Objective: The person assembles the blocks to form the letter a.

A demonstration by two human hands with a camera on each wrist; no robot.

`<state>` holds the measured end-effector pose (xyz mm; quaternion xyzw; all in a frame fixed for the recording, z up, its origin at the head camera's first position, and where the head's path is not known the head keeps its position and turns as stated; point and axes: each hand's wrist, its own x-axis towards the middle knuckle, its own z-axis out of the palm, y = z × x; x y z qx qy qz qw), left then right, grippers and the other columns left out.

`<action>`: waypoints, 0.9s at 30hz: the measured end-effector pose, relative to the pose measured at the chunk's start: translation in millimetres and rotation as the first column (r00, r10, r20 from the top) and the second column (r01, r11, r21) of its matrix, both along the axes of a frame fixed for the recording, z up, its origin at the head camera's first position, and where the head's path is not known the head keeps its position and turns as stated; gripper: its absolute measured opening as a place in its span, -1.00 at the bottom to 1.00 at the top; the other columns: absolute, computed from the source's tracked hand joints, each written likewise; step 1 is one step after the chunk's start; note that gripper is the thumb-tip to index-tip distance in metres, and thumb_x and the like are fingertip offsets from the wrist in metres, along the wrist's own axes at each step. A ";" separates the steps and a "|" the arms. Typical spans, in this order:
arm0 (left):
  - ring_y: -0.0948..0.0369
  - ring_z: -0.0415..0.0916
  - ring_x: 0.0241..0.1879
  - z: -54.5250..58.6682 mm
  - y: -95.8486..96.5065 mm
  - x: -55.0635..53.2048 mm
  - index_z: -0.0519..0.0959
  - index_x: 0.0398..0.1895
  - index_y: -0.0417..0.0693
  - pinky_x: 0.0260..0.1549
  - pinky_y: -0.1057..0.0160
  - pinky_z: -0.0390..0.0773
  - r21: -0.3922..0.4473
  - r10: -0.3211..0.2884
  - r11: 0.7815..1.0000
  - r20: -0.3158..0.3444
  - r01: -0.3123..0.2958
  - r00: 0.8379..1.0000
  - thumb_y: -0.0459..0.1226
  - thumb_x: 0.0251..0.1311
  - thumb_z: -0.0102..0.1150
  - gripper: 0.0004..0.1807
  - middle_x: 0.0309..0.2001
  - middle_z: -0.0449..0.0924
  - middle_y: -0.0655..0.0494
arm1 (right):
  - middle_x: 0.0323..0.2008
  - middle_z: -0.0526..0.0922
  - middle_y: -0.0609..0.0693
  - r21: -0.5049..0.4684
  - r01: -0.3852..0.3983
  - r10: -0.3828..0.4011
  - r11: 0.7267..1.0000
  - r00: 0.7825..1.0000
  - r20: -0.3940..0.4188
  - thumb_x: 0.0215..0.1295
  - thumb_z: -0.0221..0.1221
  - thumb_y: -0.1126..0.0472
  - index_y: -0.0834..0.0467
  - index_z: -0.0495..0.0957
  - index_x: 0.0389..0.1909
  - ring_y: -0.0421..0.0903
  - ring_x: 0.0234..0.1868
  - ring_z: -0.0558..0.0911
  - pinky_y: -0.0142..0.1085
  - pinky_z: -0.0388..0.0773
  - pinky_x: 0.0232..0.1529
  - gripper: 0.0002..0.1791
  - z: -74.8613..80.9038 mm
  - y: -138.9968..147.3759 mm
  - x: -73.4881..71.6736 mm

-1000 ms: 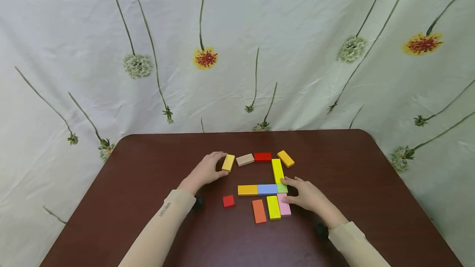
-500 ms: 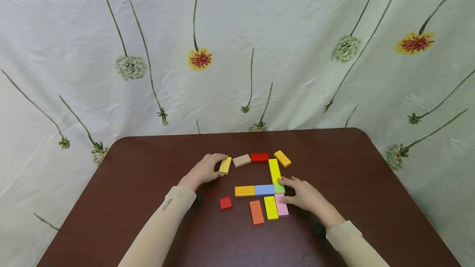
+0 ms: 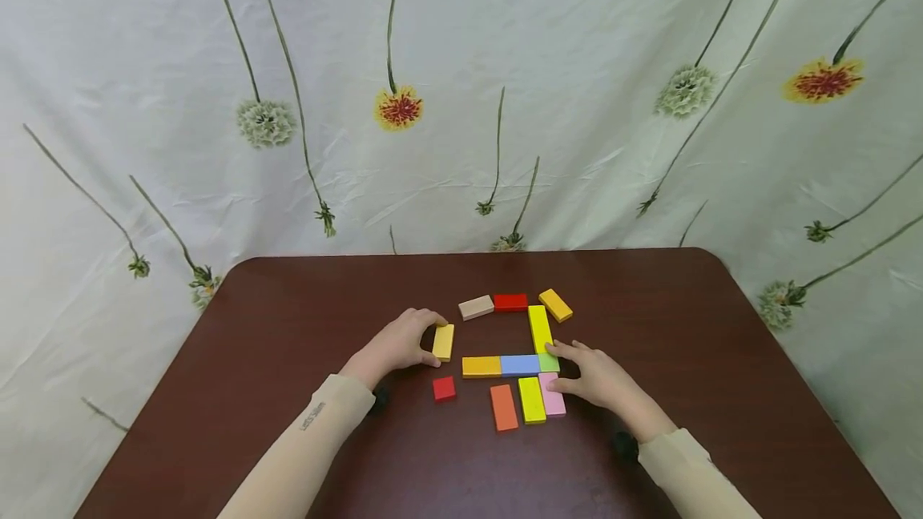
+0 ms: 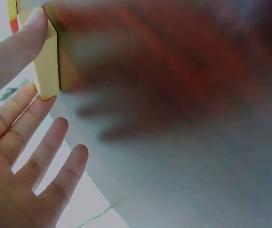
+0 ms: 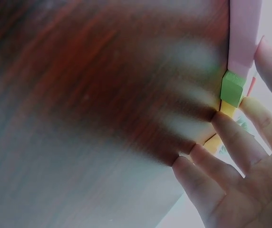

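My left hand (image 3: 397, 345) pinches a pale yellow block (image 3: 444, 343) between thumb and fingertips, left of the joined blocks. In the left wrist view the thumb lies on one end of this block (image 4: 47, 66) and two fingertips touch the other; the remaining fingers extend free. My right hand (image 3: 609, 385) rests at the right side, its thumb on a pink block (image 3: 554, 400) and a fingertip at the lower end of a bright yellow block (image 3: 540, 327). A green block (image 3: 550, 362) sits between them, joined in a row with a blue block (image 3: 519, 365) and an amber block (image 3: 481, 367).
At the back lie a beige block (image 3: 477, 307), a red block (image 3: 510, 303) and a tilted amber block (image 3: 555, 305). Nearer are a small red block (image 3: 444, 388), an orange block (image 3: 504, 408) and another yellow block (image 3: 532, 400). A flowered cloth (image 3: 577, 183) hangs behind the brown table (image 3: 324, 287).
My left hand has drawn the pale yellow block nearer to me, from beside the beige block towards the amber end of the row. The right hand stays in place.
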<state>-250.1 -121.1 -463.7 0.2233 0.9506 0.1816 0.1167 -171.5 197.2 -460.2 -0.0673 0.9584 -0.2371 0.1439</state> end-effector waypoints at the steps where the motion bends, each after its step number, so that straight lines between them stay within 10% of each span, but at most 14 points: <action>1: 0.01 0.39 0.21 0.4 0.8 2.4 0.53 0.20 -0.08 0.23 0.02 0.44 -0.001 -0.005 1.000 -0.001 0.005 1.000 -0.16 -0.07 0.56 -0.31 0.20 0.53 -0.01 | 0.35 0.42 0.25 -0.004 0.001 -0.001 1.000 1.000 -0.001 0.15 0.38 -0.02 0.04 0.43 0.36 0.32 0.39 0.33 0.25 0.40 0.22 -0.26 -0.4 0.6 -0.1; 27: 0.11 0.46 0.08 -1.4 0.4 74.6 0.55 0.12 -0.06 0.09 0.07 0.54 -0.001 -0.152 0.988 -0.062 0.153 0.986 -0.13 -0.12 0.59 -0.33 0.07 0.58 0.10 | 0.34 0.43 0.25 0.007 -0.020 0.020 1.000 1.000 -0.008 0.15 0.36 -0.06 0.03 0.42 0.37 0.36 0.38 0.31 0.31 0.36 0.21 -0.26 1.0 0.3 1.8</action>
